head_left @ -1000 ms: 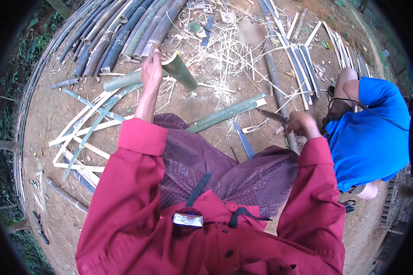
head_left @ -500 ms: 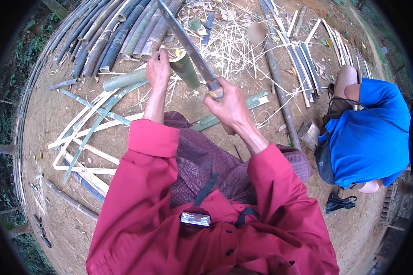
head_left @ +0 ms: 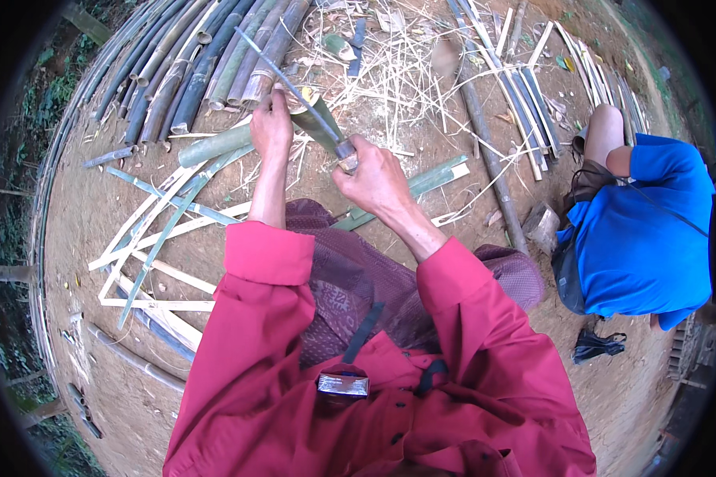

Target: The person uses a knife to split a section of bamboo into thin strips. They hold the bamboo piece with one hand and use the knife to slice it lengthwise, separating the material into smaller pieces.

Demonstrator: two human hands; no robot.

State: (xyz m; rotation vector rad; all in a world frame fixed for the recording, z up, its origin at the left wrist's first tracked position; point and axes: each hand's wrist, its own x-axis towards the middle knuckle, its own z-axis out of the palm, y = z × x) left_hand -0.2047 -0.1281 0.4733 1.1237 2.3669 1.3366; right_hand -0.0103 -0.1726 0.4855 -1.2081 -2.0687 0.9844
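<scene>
My right hand is closed round the handle of a machete, whose long blade points up and to the left. The blade appears nearly edge-on and crosses the upper part of a green split bamboo piece. Whether the edge has bitten into it I cannot tell. My left hand grips that piece at its left side, its fingers mostly hidden. Behind my left wrist, a green bamboo section lies on the ground.
Bamboo poles lie stacked at the far left. Pale shavings litter the ground ahead. Split strips cross at left; a green slat lies beyond my knees. At right sits a person in a blue shirt, near a wood block.
The machete has come down and left, its blade turning from broadside to nearly edge-on across the bamboo piece. My right hand moved slightly left; my left hand stays about where it was.
</scene>
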